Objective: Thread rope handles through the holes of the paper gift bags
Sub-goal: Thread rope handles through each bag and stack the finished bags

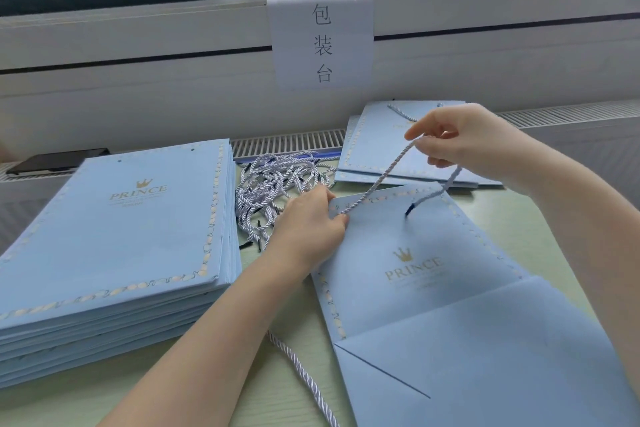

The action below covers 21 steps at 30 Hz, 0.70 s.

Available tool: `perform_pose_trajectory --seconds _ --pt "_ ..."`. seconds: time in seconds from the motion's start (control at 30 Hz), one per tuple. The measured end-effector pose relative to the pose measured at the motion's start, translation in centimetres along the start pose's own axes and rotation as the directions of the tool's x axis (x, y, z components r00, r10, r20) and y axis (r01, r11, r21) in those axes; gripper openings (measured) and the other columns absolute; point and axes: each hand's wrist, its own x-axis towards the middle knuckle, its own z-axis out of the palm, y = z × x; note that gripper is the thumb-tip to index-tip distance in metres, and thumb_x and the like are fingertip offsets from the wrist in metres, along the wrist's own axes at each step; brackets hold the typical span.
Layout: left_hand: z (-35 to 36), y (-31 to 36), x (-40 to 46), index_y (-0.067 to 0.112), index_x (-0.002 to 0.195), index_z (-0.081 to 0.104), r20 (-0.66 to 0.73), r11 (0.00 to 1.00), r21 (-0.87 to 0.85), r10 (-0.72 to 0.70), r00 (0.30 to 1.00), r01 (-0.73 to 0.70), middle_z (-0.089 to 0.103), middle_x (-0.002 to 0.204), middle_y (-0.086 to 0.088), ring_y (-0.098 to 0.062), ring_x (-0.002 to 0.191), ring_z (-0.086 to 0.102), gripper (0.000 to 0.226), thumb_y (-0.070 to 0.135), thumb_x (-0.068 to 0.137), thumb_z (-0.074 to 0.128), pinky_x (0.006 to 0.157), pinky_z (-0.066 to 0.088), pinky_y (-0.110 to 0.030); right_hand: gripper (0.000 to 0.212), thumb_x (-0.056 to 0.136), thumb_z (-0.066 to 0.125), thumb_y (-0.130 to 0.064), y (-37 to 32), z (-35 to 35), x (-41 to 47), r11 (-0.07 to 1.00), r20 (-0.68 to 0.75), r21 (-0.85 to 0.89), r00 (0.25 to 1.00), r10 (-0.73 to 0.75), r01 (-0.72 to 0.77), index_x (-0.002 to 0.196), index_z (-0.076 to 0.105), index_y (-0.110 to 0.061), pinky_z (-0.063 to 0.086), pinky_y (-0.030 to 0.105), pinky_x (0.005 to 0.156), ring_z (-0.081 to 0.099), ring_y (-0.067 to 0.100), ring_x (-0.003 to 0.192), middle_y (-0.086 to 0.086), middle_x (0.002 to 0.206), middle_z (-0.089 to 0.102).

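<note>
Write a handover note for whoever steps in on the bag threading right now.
Left hand: holds the top left corner of the open bag, fingers at the hole where the rope handle enters.
Right hand: pinches that rope above the bag, pulling it up; the rope's dark-tipped other end lies near the bag's right hole.
Done: at least one bag with a handle lies on the small pile at the back right.
Left: finish this handle; the thick stack of unthreaded bags sits at left, loose ropes in the middle, one stray rope at the near edge.
</note>
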Motion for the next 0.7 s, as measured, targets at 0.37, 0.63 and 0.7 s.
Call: perform_pose_trajectory --seconds 0.37,0.63,0.7 --pt "-0.4 0.1 -0.4 0.015 0.082 0.064 -0.087 0.976 -0.208 -0.081 0.993 0.062 0.064 0.076 0.001 -0.022 0.076 0.061 0.010 0.008 0.077 0.068 0.070 0.048 -0.032 0.023 0.092 0.048 -0.011 1.7 1.1 0.7 0.966 -0.172 -0.253 0.985 0.013 -0.057 0.101 0.069 -0.016 0.034 0.023 0.068 0.046 0.002 0.067 -0.001 0.092 0.057" --pt "-0.7 -0.2 -0.1 0.013 0.072 0.064 0.012 0.872 -0.457 -0.192 0.981 0.176 0.063 0.067 -0.005 -0.016 0.057 0.056 0.020 -0.005 0.076 0.071 0.057 0.045 -0.024 0.025 0.093 0.046 -0.010 1.5 2.5 0.6 0.957 -0.075 -0.288 0.997 0.018 -0.040 0.103 0.069 -0.012 0.042 0.028 0.075 0.053 0.014 0.086 -0.001 0.100 0.063" --pt "-0.7 0.0 -0.2 0.015 0.071 0.064 0.008 0.869 -0.465 -0.186 0.982 0.168 0.065 0.073 -0.008 -0.018 0.060 0.058 0.021 -0.004 0.077 0.071 0.063 0.048 -0.028 0.025 0.093 0.047 -0.010 1.4 2.6 0.6 0.951 -0.070 -0.306 0.998 0.008 -0.029 0.102 0.070 -0.012 0.045 0.030 0.080 0.052 0.013 0.085 -0.003 0.098 0.063"
